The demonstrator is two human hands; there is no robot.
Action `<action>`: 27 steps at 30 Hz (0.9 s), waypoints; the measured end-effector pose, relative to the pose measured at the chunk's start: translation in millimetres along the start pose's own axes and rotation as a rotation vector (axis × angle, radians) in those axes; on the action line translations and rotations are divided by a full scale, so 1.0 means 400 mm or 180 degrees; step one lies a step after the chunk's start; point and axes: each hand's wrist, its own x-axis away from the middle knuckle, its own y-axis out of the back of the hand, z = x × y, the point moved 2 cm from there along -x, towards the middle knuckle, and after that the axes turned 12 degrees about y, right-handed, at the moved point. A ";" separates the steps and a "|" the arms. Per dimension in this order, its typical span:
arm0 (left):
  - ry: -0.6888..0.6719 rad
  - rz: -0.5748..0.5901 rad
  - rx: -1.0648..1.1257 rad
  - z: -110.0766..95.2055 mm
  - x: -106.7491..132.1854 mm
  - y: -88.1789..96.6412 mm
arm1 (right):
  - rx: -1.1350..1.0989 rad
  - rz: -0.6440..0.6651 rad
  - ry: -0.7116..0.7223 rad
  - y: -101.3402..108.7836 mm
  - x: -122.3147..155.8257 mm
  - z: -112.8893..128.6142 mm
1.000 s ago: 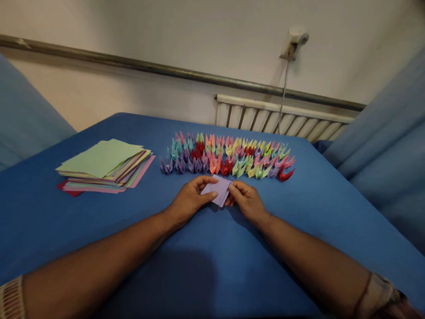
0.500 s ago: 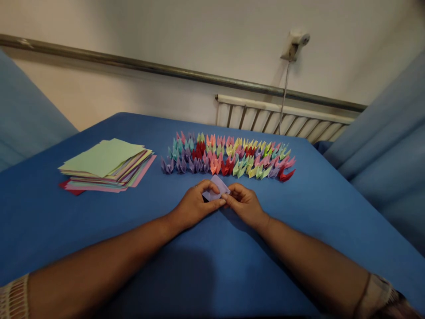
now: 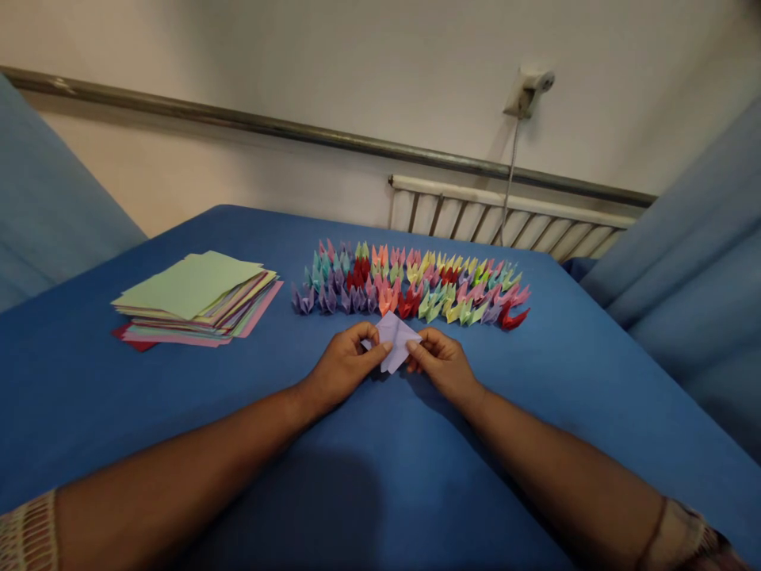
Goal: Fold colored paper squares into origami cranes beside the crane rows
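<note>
A folded piece of purple paper (image 3: 395, 339), roughly diamond-shaped with creases, is held between my two hands just above the blue surface. My left hand (image 3: 350, 357) pinches its left side, thumb on top and fingers curled behind. On the opposite side, my right hand (image 3: 438, 358) grips the right edge between thumb and fingers. Right behind the paper stand rows of small folded paper cranes (image 3: 410, 303) in purple, red, pink, yellow, green and teal.
A stack of coloured paper sheets (image 3: 190, 287), pale green on top, lies to the left on the blue-covered table (image 3: 285, 492). Beyond the table are a metal rail (image 3: 285, 127), a white radiator (image 3: 505, 210) and a hanging cord (image 3: 512, 155). Blue curtains (image 3: 707, 262) flank both sides.
The purple paper has been spread wider, with more of its face and a lower point showing. My hands have moved slightly apart, and the view has tilted a little.
</note>
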 end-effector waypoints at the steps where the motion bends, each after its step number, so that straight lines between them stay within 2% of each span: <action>1: 0.0017 0.0026 0.0033 -0.001 0.001 -0.001 | 0.0021 0.0008 -0.0009 0.000 0.000 0.002; 6: 0.0109 0.0330 0.0006 -0.001 0.004 -0.012 | 0.0022 -0.0053 -0.0018 -0.004 0.002 -0.004; 9: 0.0077 0.0409 -0.0200 -0.002 0.005 -0.017 | 0.0338 -0.0200 0.0077 0.001 0.005 -0.013; 12: -0.0191 0.0056 -0.0589 -0.013 0.009 -0.014 | 0.1090 -0.0182 0.0524 0.002 0.014 0.002; 14: -0.0376 -0.0220 -0.0950 -0.020 0.014 -0.012 | 0.1585 -0.0013 0.0818 -0.006 0.025 0.022; 17: -0.0563 -0.0394 -0.1211 -0.024 0.020 -0.010 | 0.1974 0.0201 0.1019 -0.018 0.037 0.048; 20: -0.0623 -0.0474 -0.1137 -0.017 0.017 -0.004 | 0.1972 0.0107 0.1035 -0.019 0.037 0.049; 27: -0.0291 -0.0520 -0.0918 0.009 -0.009 0.006 | 0.1728 -0.0186 0.0854 0.000 0.025 0.004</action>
